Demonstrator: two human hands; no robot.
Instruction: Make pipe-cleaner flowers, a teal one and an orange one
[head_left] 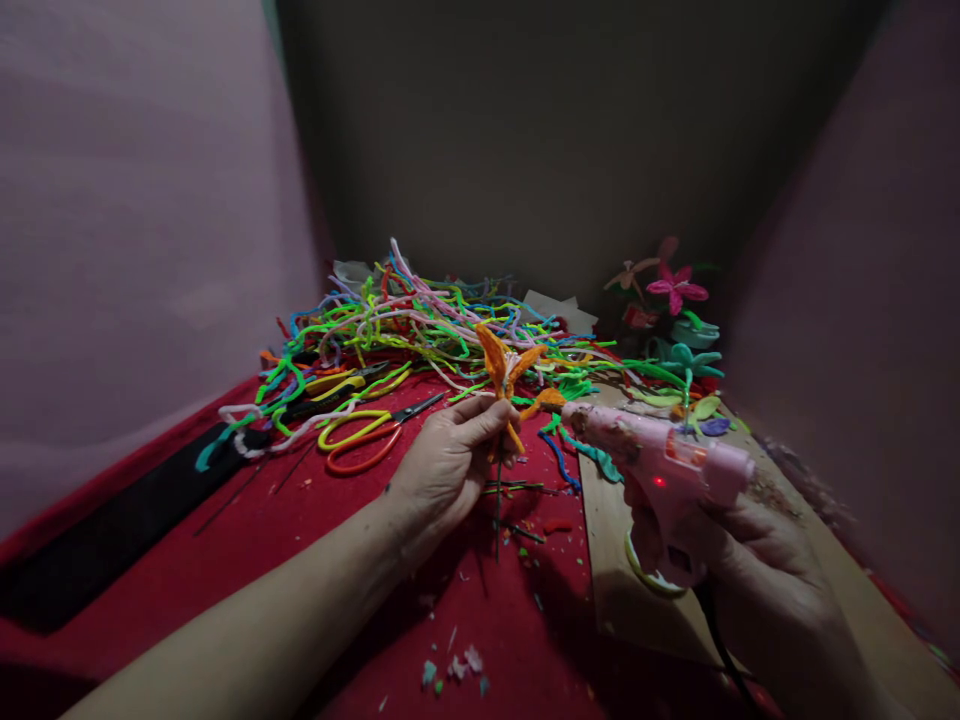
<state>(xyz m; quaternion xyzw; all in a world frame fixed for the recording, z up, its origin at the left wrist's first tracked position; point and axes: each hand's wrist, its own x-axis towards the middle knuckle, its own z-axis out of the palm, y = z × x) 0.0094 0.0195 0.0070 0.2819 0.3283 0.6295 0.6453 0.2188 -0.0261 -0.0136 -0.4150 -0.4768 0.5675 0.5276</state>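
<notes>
Between the thumb and fingers of my left hand (pixel 457 450) is an orange pipe-cleaner flower (pixel 497 362), upright, with a pale centre and a thin dark stem hanging below. My right hand (pixel 757 560) is wrapped round a pink hot glue gun (pixel 675 460), whose small red light is lit. The gun's nozzle points left, close to an orange petal (pixel 550 400) on the flower's right side. From this angle I cannot tell whether the tip touches that petal. Part of my right hand's fingers is hidden behind the gun's handle.
A heap of coloured pipe cleaners (pixel 420 315) spreads along the back. Scissors (pixel 367 440) and yellow-handled pliers (pixel 337 383) lie left. Finished flowers (pixel 677 288) stand at the back right. A tan board (pixel 622 620) and a tape roll (pixel 651 575) sit under the gun; its cord (pixel 720 640) trails down.
</notes>
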